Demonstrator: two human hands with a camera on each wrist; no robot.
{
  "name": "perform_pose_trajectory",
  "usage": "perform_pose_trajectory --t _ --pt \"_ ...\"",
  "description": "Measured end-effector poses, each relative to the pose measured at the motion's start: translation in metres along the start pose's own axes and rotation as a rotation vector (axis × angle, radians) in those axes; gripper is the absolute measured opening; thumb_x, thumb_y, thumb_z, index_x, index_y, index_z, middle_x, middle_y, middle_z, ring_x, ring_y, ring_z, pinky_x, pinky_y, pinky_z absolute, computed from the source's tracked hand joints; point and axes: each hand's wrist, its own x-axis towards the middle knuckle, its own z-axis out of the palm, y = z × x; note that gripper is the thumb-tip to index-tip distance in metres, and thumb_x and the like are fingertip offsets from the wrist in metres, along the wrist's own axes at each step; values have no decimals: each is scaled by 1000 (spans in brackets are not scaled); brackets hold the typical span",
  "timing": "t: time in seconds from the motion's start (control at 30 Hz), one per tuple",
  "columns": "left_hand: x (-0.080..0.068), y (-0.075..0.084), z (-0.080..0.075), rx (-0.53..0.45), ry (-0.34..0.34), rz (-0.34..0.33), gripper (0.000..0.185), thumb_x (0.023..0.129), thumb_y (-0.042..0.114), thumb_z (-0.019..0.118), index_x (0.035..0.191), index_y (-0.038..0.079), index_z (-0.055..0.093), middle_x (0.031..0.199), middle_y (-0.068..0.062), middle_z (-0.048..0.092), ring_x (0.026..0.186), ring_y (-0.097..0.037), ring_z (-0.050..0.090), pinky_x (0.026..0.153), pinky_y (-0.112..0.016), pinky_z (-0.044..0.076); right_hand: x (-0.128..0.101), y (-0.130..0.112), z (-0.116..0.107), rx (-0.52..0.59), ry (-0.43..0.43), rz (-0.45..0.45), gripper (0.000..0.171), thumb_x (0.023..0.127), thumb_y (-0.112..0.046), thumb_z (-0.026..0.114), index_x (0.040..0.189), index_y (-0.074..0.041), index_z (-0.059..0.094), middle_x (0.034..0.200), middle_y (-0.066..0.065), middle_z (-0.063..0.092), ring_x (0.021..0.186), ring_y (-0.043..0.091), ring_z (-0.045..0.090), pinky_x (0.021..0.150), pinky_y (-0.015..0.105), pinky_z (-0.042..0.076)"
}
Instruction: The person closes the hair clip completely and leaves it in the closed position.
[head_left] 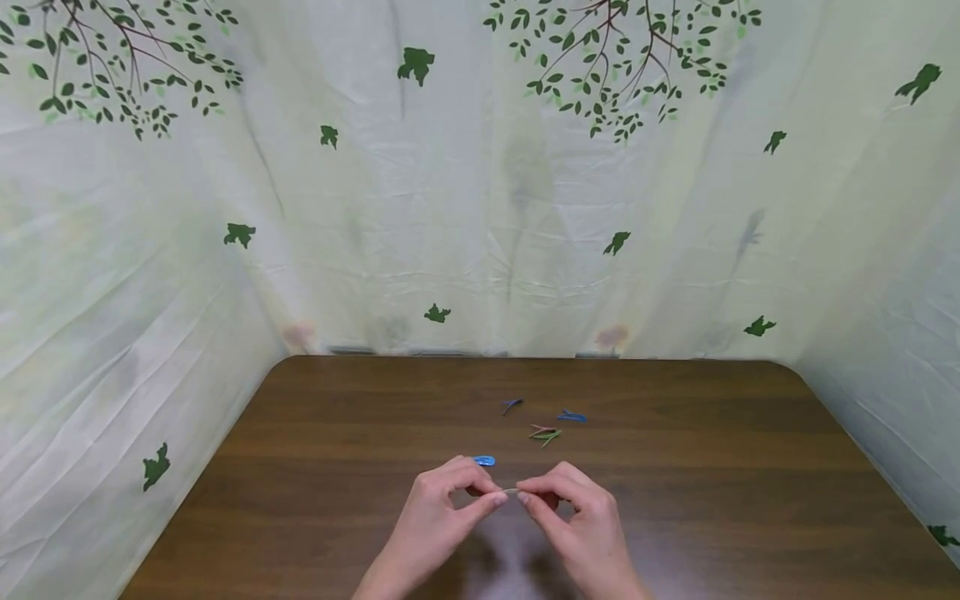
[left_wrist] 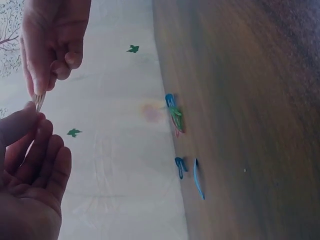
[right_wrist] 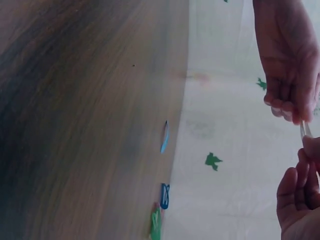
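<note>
Pale and thin, a small clip is being pinched at its ends by both hands, left and right. Coloured clips are lying on the bench beyond them.

Wood, cloth and glossy clips

A smooth, dark wood-grain table is backed by creased matt cloth; the small coloured clips look glossy, material undetermined.

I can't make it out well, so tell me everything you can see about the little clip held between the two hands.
The clip is small, thin and pale, silvery or clear; its material can't be told. It is held above the wooden table, level in the head view. The left hand pinches one end, the right hand the other. Nothing else touches it.
</note>
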Motion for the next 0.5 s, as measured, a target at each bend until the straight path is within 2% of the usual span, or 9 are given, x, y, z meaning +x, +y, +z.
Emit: perform_pose_trajectory --t 0.17,0.23,0.4,0.5 --pt "0 0 -3 -11 -39 -75 12 88 16 75 89 27 72 85 17 64 87 -8 62 75 -26 51 7 -12 -4 75 -7 -9 33 76 15 76 96 -11 75 84 2 65 69 12 57 61 18 47" --pt "-1 -1 -3 -47 -63 -109 9 89 17 74 90 26 72 86 15 64 86 -9 62 76 -27 52 9 -19 -5 104 -11 -7 34 75 17 74 96 -10 75 85 4 64 70 14 58 61 19 49" --pt "-1 -3 -5 -206 -123 -220 7 90 12 72 92 18 73 88 4 67 84 -13 61 75 -27 52 13 -26 -7 121 -27 17 27 76 14 75 95 -6 77 87 5 65 77 16 61 67 21 52" --pt "-1 -5 -6 -245 -134 -255 6 89 11 72 93 16 73 88 1 67 83 -14 60 74 -26 52 13 -25 -8 108 -47 30 24 77 11 77 94 -5 77 88 4 65 80 16 61 69 21 52"
